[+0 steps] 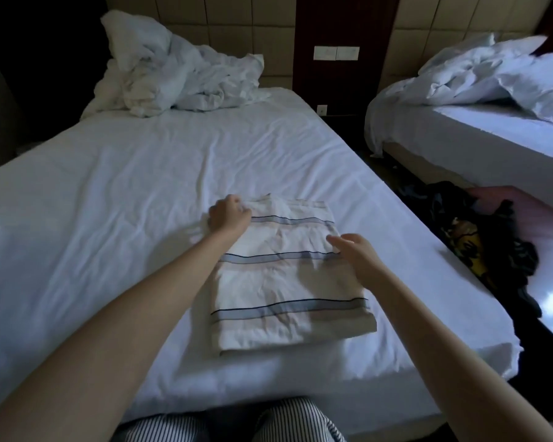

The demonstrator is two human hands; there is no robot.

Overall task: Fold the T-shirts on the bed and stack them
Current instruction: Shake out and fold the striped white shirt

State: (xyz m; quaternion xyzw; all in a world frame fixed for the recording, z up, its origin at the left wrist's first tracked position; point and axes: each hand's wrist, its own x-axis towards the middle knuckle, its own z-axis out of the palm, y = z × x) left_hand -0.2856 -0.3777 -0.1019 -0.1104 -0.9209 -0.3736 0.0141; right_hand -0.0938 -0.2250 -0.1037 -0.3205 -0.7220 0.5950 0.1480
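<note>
A white T-shirt with blue and beige stripes (284,275) lies folded into a long rectangle on the near part of the bed (125,186). My left hand (229,216) grips the shirt's far left corner, near the collar, with fingers closed on the cloth. My right hand (356,253) rests at the shirt's right edge, fingers spread and pointing left over the fabric; a firm hold cannot be made out.
A crumpled white duvet (179,78) is heaped at the head of the bed. A second bed (492,122) stands to the right across a narrow aisle. Dark clothes with a yellow print (479,247) lie in a pile by that aisle.
</note>
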